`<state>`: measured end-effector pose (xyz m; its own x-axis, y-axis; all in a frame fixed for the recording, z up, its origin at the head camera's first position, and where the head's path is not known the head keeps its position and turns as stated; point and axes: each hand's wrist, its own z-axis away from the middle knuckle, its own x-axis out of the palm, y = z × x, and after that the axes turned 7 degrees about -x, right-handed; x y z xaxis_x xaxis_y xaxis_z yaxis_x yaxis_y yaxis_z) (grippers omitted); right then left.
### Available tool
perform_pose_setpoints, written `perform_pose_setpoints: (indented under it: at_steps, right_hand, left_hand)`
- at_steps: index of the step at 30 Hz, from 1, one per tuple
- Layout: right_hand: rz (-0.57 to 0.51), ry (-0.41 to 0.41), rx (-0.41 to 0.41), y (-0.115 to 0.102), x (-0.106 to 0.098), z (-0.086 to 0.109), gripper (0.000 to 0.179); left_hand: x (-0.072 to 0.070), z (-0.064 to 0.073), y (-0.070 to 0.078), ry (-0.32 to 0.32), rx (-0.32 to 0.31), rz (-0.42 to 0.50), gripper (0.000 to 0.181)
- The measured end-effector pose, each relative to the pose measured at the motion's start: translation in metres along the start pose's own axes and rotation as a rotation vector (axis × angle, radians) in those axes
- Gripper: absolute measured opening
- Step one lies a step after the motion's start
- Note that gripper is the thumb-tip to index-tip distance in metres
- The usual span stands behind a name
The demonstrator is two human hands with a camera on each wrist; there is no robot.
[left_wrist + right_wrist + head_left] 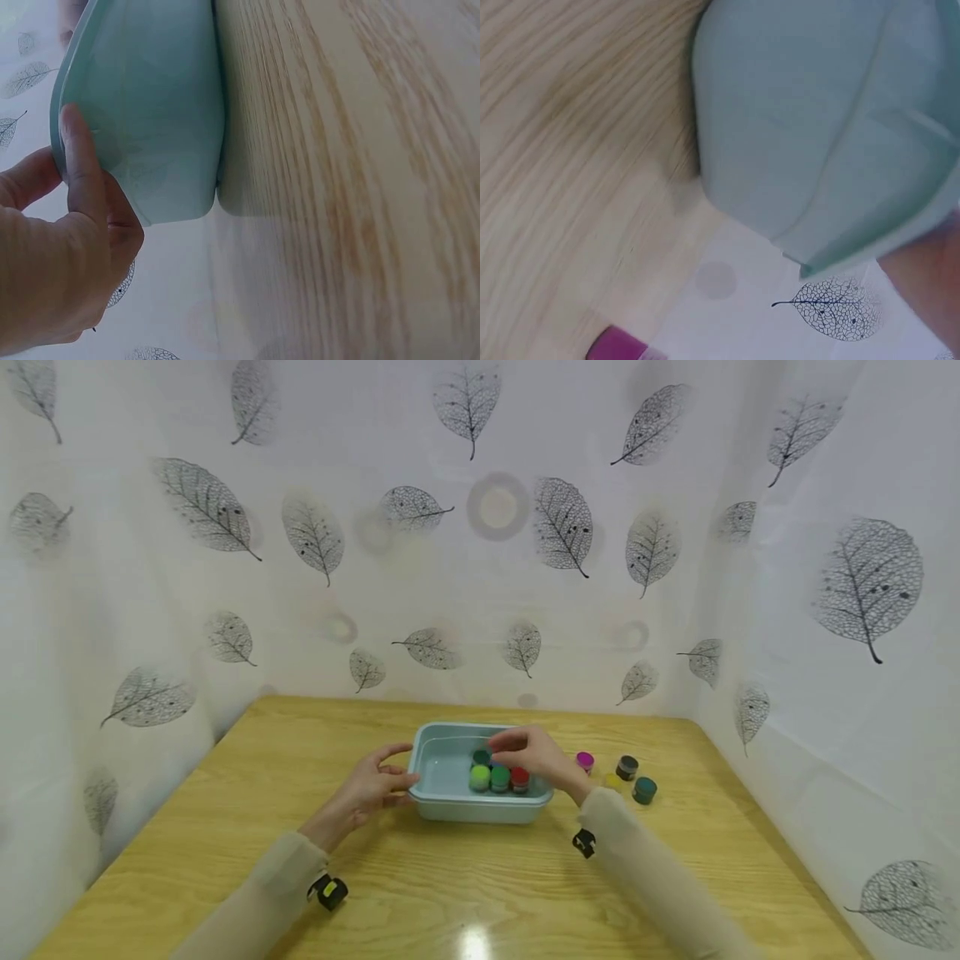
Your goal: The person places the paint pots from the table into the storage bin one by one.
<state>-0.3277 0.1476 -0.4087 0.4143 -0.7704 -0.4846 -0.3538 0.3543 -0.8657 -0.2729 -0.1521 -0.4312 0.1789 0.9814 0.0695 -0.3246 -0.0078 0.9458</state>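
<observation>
A pale blue-green plastic tub (480, 811) sits on the wooden table. My left hand (375, 783) grips its left end, thumb and fingers on either side of the rim, as the left wrist view shows. Small paint jars stand inside: dark green (482, 757), lime (480, 778), green (499, 779) and red (519, 780). My right hand (534, 753) reaches over the right side of the tub, bent fingertips low above the jars. Something blue shows under those fingertips; I cannot tell whether they hold it. The tub wall hides most of this hand in the right wrist view.
Right of the tub stand more jars: magenta (585, 762), black (627, 767), yellow (613, 782) and dark teal (644, 791). A leaf-patterned white curtain (465, 593) hangs behind the table and at both sides. Wood table (420, 893) extends in front of the tub.
</observation>
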Motion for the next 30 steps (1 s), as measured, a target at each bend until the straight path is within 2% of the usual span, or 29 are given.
perform_pose_setpoints:
  at_steps: [7,14,21,30]
  right_hand:
    - [-0.023,0.055,0.039,0.001,-0.014,0.012,0.035]
    - [-0.074,0.083,0.027,0.006,-0.035,0.019,0.043]
    - [-0.045,0.092,0.124,0.009,-0.064,0.030,0.045]
    - [-0.014,0.102,0.094,0.025,-0.091,0.051,0.044]
  left_hand:
    - [-0.001,0.002,0.002,0.006,-0.003,0.009,0.068]
    - [-0.001,0.002,0.003,0.001,-0.006,0.009,0.069]
    - [-0.001,0.002,0.002,-0.004,0.003,0.008,0.068]
    - [0.000,-0.001,-0.001,-0.003,0.004,0.008,0.067]
